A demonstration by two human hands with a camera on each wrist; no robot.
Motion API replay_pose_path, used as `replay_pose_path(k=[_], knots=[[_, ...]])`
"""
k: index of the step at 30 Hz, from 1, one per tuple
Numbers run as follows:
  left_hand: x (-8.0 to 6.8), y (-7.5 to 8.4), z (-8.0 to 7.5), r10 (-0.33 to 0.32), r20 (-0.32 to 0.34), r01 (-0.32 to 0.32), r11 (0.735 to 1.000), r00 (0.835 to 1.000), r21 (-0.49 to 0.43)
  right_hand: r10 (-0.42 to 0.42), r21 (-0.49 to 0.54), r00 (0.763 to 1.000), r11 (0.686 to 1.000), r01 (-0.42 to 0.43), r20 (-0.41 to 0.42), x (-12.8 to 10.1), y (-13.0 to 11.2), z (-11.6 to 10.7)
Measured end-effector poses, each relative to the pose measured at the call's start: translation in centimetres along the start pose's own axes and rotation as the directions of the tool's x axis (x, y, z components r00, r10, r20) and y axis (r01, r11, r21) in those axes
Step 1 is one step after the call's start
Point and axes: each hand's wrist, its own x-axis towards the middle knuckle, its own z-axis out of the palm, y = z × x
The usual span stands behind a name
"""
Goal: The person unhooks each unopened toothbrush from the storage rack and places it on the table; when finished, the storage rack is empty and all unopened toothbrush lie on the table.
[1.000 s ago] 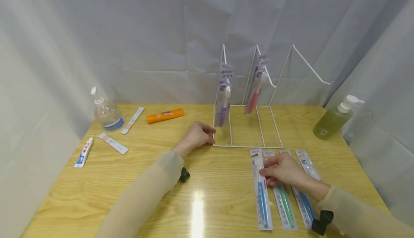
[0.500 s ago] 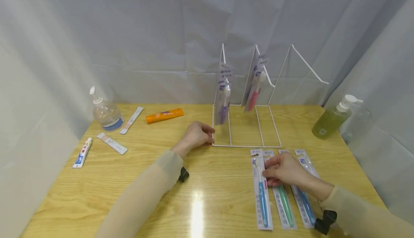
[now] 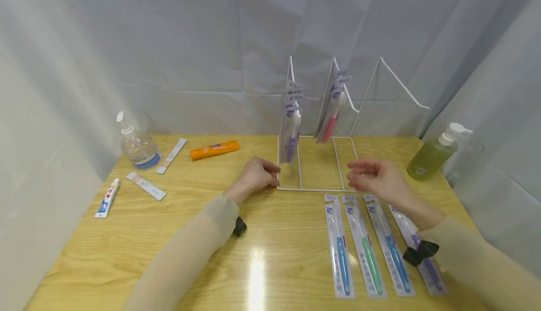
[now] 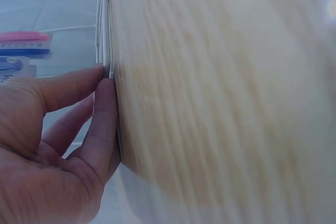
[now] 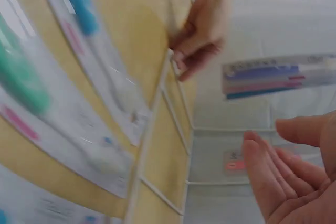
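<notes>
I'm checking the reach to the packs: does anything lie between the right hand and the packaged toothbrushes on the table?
Nothing visible does. The right hand hovers empty just behind the packaged toothbrushes, with bare table between them.

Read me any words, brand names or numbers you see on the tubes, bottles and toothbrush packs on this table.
Orange toothpaste tube: dark print, too blurred to read.
Small white tube: print too small.
Clear pump bottle, green soap bottle: labels unreadable.
Packaged toothbrushes lying on the table and hanging on the white wire rack: printing illegible.
</notes>
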Motion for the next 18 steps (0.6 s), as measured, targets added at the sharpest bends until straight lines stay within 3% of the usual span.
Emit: replay_pose_path(k=[3, 9, 12, 18], knots=[[0.1, -0.1, -0.1, 0.001, -0.003, -0.001, 1.000, 1.000, 0.005, -0.120, 0.013, 0.988, 0.992, 0.122, -0.101, 2.4, -1.0, -0.8], [0.0, 0.0, 0.0, 0.001, -0.004, -0.001, 1.000, 1.000, 0.027, -0.257, -0.020, 0.923, 0.965, 0.262, -0.288, 6.9, -3.3, -1.3], [-0.1, 0.1, 0.0, -0.005, -0.002, 0.005, 1.000, 1.000, 0.028, -0.267, 0.024, 0.908, 0.957, 0.289, -0.324, 8.5, -4.2, -1.3], [-0.2, 0.3, -0.1, -0.009, -0.002, 0.009, 0.999, 1.000, 0.042, -0.248, 0.129, 0.906, 0.943, 0.307, -0.344, 10.2, -5.3, -0.6]])
